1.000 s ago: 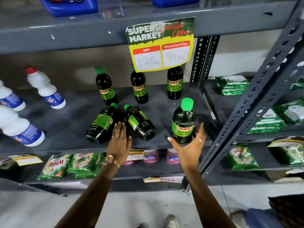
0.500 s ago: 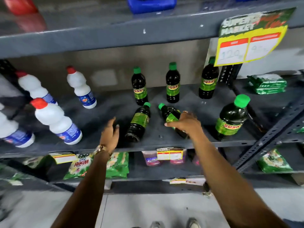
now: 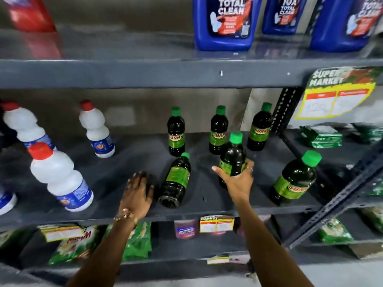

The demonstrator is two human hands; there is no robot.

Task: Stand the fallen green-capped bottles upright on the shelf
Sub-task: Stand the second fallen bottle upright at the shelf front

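Observation:
On the grey middle shelf [image 3: 207,211], my right hand [image 3: 238,181] grips a dark green-capped bottle [image 3: 233,156] around its lower half and holds it nearly upright. One more green-capped bottle [image 3: 176,180] lies on its side, base toward the front edge, cap pointing back. My left hand [image 3: 137,191] rests flat on the shelf just left of that fallen bottle, fingers spread, holding nothing. Three green-capped bottles stand upright in a back row [image 3: 218,131]. A larger green-capped bottle [image 3: 296,179] stands at the right front.
White red-capped bottles [image 3: 60,177] stand on the left part of the shelf. Blue jugs [image 3: 226,21] sit on the shelf above. A yellow price sign [image 3: 335,94] hangs upper right. A slanted metal upright [image 3: 342,195] crosses on the right. Green packets fill the lower shelf.
My right hand closed on the right fallen bottle and tipped it up from lying to nearly upright. My left hand slid closer to the remaining fallen bottle. The view shifted up and left.

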